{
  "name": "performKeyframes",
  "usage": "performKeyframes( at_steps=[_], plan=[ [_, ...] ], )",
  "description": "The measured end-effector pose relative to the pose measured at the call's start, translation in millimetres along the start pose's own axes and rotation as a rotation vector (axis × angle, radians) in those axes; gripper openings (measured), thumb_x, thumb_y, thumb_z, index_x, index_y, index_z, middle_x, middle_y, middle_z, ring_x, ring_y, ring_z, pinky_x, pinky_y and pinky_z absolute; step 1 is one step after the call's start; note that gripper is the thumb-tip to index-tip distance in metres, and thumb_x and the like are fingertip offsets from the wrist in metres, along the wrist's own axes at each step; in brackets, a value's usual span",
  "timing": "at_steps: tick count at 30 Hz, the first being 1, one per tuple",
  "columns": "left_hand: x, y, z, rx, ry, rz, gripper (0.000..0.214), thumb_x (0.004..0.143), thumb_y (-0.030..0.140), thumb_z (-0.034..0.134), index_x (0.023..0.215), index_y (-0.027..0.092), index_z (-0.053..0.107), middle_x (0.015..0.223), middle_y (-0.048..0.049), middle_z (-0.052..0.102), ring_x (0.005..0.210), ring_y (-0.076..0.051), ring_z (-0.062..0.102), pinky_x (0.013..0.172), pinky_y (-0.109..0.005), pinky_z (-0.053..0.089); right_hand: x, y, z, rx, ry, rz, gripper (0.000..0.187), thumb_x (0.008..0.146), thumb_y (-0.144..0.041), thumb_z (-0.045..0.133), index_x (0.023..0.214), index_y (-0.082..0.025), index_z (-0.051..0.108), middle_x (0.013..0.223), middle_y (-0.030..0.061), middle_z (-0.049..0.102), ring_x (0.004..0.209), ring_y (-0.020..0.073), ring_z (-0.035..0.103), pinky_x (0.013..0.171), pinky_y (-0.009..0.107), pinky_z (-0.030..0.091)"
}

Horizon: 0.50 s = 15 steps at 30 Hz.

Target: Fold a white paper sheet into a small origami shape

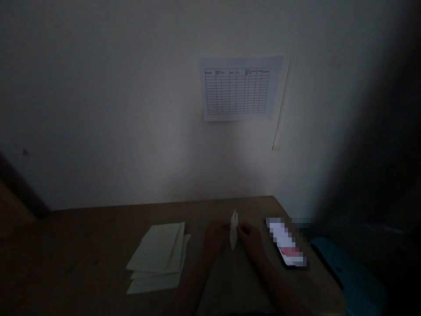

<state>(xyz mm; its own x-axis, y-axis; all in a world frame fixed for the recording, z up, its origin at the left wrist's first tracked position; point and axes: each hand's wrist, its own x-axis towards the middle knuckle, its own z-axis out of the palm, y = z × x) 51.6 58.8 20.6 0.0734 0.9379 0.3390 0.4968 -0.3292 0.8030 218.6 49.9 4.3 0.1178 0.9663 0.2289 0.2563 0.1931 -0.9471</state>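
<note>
The scene is very dim. My left hand point(215, 237) and my right hand point(251, 239) meet over a brown table point(82, 254), both pinching a small folded white paper point(233, 229) that stands upright between them. The fingers of each hand are closed on the paper's sides. A stack of white sheets point(159, 256) lies flat on the table just left of my left hand.
A lit phone point(286, 243) lies near the table's right edge, right of my right hand. A blue object point(348, 276) sits beyond that edge. On the wall hang a printed grid chart point(238, 90) and a pale strip point(283, 105).
</note>
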Motion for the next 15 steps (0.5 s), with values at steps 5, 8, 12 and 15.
performKeyframes(
  at_steps=[5, 8, 12, 15],
  plan=[
    [3.3, -4.4, 0.6, -0.050, 0.015, -0.073, 0.024, 0.082, 0.030, 0.061, 0.103, 0.028, 0.071, 0.101, -0.0016, 0.075, 0.099, -0.021, 0.068, 0.091, -0.036, 0.053, -1.1, -4.1, 0.8, -0.010, -0.040, -0.024, 0.028, 0.082, -0.045, 0.058, 0.077, -0.022, 0.073, 0.080, 0.0065, 0.075, 0.077, 0.0252, 0.069, 0.068, 0.034, 0.053],
    [3.3, -8.3, 3.7, -0.053, -0.015, -0.073, 0.023, 0.082, 0.038, 0.062, 0.100, 0.028, 0.072, 0.100, -0.0025, 0.076, 0.098, -0.023, 0.069, 0.090, -0.038, 0.054, -2.4, -5.8, 2.3, -0.011, -0.067, -0.030, 0.030, 0.083, -0.047, 0.058, 0.079, -0.022, 0.073, 0.081, 0.0066, 0.075, 0.077, 0.0247, 0.069, 0.068, 0.034, 0.053],
    [4.5, -12.6, 4.3, -0.048, 0.006, -0.062, 0.021, 0.079, 0.036, 0.065, 0.093, 0.025, 0.075, 0.097, -0.0045, 0.077, 0.093, -0.024, 0.071, 0.088, -0.039, 0.054, -3.5, -5.5, 3.9, -0.008, -0.105, -0.047, 0.034, 0.084, -0.050, 0.056, 0.083, -0.021, 0.073, 0.081, 0.0066, 0.075, 0.078, 0.0240, 0.068, 0.069, 0.033, 0.053],
    [5.5, -14.4, 3.1, -0.031, 0.032, -0.070, 0.019, 0.077, 0.034, 0.067, 0.090, 0.023, 0.075, 0.093, -0.0048, 0.077, 0.090, -0.023, 0.071, 0.087, -0.038, 0.054, -3.9, -5.8, 3.8, 0.023, -0.128, -0.059, 0.037, 0.084, -0.051, 0.056, 0.089, -0.020, 0.074, 0.087, 0.0083, 0.075, 0.081, 0.0252, 0.069, 0.072, 0.035, 0.054]
  ],
)
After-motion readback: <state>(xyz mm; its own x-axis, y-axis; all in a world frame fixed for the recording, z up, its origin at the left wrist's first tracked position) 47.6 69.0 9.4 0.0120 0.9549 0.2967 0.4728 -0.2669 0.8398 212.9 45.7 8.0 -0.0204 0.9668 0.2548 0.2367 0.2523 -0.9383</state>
